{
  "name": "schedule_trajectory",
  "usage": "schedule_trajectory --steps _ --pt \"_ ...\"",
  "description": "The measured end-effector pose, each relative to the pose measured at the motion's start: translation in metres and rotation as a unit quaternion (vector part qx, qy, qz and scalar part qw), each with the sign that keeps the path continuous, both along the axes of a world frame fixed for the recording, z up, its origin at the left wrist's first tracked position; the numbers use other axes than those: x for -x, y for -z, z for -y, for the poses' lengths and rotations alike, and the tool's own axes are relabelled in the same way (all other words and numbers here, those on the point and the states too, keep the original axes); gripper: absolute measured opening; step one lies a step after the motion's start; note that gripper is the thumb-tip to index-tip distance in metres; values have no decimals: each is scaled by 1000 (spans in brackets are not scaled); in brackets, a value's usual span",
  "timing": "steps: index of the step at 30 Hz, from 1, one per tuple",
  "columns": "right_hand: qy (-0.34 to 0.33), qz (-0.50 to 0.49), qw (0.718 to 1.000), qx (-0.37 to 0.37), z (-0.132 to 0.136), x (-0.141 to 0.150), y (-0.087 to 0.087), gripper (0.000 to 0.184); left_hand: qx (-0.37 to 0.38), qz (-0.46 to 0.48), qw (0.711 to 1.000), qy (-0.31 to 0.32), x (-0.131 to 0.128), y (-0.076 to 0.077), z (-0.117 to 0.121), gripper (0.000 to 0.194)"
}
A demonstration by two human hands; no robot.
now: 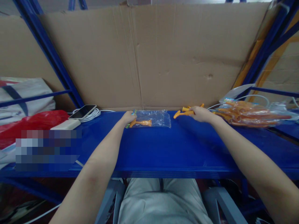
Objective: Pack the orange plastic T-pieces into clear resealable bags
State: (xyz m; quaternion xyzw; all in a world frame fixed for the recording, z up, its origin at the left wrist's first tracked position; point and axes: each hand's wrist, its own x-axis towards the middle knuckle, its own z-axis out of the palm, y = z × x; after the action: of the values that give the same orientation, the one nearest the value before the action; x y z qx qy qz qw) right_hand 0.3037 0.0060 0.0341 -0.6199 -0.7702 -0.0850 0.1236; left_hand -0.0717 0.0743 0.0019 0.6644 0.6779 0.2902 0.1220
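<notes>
My left hand [128, 117] is closed on the left end of a clear plastic bag [161, 119], which lies flat on the blue shelf near the cardboard. Inside or under that bag's film shows an orange plastic piece [144, 123] with a flared end. Bits of green and blue print peek out around my left fingers. To the right, my right hand [200, 114] is closed around orange plastic pieces [179, 114] with thin, curved parts sticking out to the left and behind. My fingers hide their middle, so their exact kind cannot be made out.
Bagged orange pieces [247, 113] are heaped at the right. On the left lie a phone [83, 112], a coiled white cable [90, 117], a white block [66, 124] and a red plastic bag [44, 123]. Cardboard [163, 62] walls the back; blue posts [54, 59] stand at both sides.
</notes>
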Motion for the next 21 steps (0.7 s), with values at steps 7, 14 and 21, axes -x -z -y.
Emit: schedule_trajectory --steps 7,14,21 --pt "-129 -88 988 -4 2 1 -5 31 14 54 998 25 -4 -3 7 15" --pt "-190 -90 977 34 16 33 5 27 59 88 991 79 -13 -6 13 12" --pt "-155 -143 977 17 17 58 18 23 80 76 984 137 -28 -11 22 9"
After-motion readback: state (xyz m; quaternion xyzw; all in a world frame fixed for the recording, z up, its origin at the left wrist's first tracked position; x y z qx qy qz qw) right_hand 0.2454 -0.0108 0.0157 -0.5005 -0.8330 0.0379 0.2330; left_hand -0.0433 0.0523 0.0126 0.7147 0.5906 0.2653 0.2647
